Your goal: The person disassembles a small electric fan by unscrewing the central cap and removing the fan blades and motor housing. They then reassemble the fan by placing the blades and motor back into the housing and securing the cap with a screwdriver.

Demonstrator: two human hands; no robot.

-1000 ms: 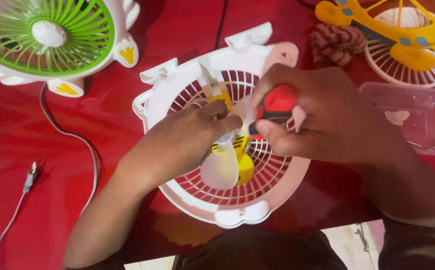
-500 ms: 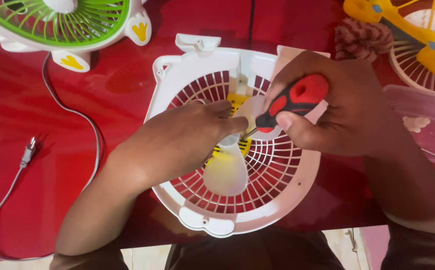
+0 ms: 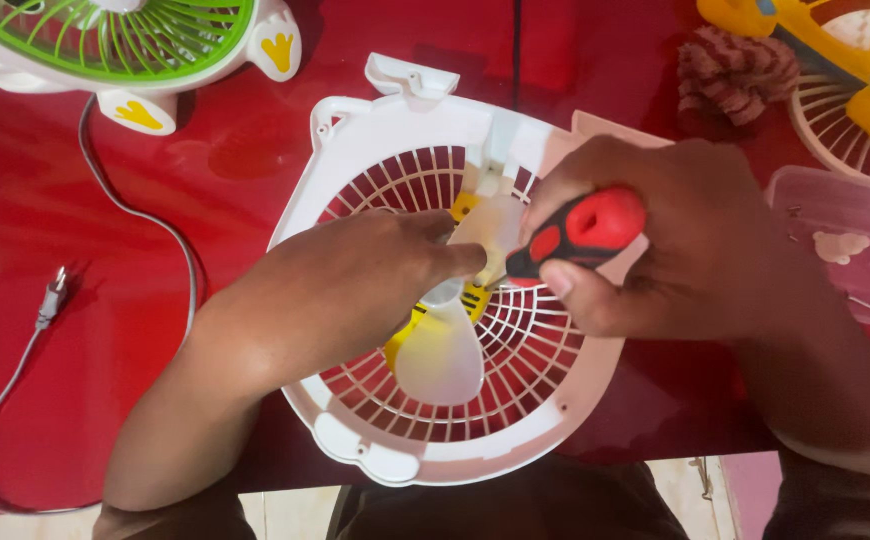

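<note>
Fan (image 3: 435, 330) | table's near edge, grille up | left hand (image 3: 355, 290) fingers pinch blade hub, steadying it | right hand (image 3: 685, 240) fisted round screwdriver (image 3: 580, 230), tip at hub | box (image 3: 845, 250) right edge

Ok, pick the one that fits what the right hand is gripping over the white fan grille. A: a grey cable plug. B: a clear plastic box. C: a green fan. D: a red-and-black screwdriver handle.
D: the right hand is closed around the red-and-black screwdriver handle, its tip aimed at the hub of the white fan grille.
</note>
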